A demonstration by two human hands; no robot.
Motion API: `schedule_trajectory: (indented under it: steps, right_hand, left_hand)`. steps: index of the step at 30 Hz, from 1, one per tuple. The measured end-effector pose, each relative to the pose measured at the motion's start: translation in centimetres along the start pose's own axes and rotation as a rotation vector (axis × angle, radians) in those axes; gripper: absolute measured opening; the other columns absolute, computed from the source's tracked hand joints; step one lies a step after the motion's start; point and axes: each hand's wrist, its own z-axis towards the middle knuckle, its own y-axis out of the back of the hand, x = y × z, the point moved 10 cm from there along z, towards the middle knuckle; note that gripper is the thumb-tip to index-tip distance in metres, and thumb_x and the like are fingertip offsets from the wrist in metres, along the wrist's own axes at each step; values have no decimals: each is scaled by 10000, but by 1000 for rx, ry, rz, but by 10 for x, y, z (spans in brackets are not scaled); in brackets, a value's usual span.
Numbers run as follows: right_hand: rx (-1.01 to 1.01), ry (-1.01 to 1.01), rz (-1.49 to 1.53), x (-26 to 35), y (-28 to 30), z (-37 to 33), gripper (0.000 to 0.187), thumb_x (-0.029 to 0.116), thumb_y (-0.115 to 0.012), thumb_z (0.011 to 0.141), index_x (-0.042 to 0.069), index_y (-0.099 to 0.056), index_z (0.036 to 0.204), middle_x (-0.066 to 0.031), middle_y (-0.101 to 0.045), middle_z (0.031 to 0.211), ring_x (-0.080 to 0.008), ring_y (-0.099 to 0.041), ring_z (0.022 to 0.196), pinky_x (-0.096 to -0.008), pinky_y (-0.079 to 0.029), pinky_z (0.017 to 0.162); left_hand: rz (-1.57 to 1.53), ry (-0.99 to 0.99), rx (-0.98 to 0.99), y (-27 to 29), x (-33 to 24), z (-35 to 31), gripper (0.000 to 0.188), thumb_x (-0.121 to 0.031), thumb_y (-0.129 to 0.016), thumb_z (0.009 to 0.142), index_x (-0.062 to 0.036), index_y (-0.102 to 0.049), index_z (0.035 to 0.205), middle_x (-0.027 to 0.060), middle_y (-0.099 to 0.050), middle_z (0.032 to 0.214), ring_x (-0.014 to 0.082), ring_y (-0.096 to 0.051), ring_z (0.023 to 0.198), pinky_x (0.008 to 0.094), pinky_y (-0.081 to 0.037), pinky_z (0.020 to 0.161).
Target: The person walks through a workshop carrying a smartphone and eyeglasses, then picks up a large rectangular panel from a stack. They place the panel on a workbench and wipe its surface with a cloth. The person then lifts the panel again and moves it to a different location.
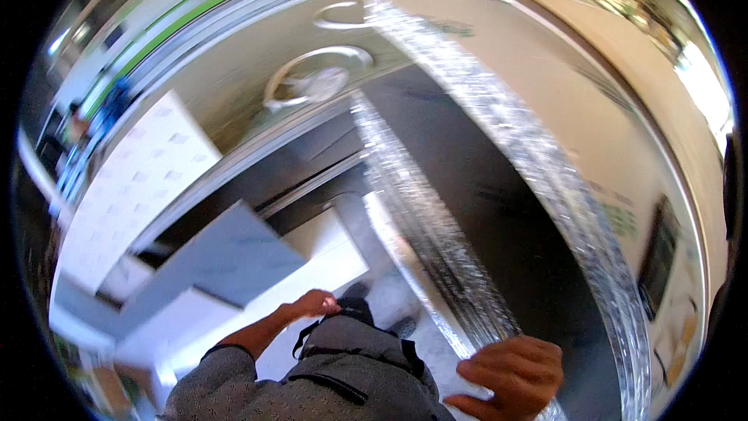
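The picture is smeared by motion. My right hand (510, 374) is closed around the lower end of a long silvery, crinkled foil-like strip (425, 218). That strip runs up and away along a large dark panel (499, 210). A second silvery strip (545, 164) borders the panel's far side. My left hand (312, 304) is curled close to my body. It rests against the top of my grey jacket (343, 366), next to a black strap (354, 312). Whether it grips the strap is not visible.
A white patterned box or cabinet (132, 187) and a blue-grey flat surface (226, 257) stand at the left. White ring-shaped things (315, 82) lie on the floor farther off. A pale wall or board (608, 109) lies to the right.
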Motion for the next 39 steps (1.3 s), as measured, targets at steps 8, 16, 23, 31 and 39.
schedule_trajectory:
  steps: [8, 16, 23, 31, 39]
  right_hand:
    - [565, -278, 221, -95, -203, -25, 340, 196, -863, 667, 51, -705, 931, -123, -705, 829, -236, -694, 742, -344, -543, 636]
    - [808, -415, 237, -128, -334, -43, 270, 160, -785, 739, 18, -697, 951, -82, -714, 807, -176, -679, 729, -300, -501, 616]
    - [1141, -496, 239, -164, -473, -59, 435, 264, -756, 817, -39, -627, 1101, -171, -701, 910, -249, -679, 859, -357, -527, 727]
    - [1383, -566, 147, -211, -636, -90, 533, 266, -761, 798, -50, -590, 1192, -177, -693, 1043, -235, -680, 920, -350, -538, 772]
    - [1533, -736, 275, -229, -801, -80, 731, 172, -730, 836, -74, -339, 1404, -203, -597, 1206, -231, -647, 945, -309, -566, 623]
  left_hand:
    - [-217, 565, -511, -47, 146, -214, 418, -428, -709, 791, -49, -697, 964, 135, -710, 909, 308, -672, 874, 412, -531, 781]
    - [-334, 627, -594, -85, 218, -197, 469, -414, -715, 767, -2, -682, 988, 208, -684, 987, 361, -649, 941, 424, -515, 837]
    - [-711, 658, -822, -65, 304, -190, 548, -368, -747, 800, -8, -606, 1187, 206, -678, 1078, 285, -676, 951, 389, -545, 780]
    - [-728, 659, -1126, 60, 318, -229, 558, -353, -715, 838, 50, -573, 1196, 231, -628, 1159, 323, -649, 1025, 409, -535, 848]
    - [-929, 720, -1398, 91, 328, -258, 555, -360, -710, 829, 62, -586, 1168, 246, -619, 1143, 348, -646, 1006, 420, -523, 857]
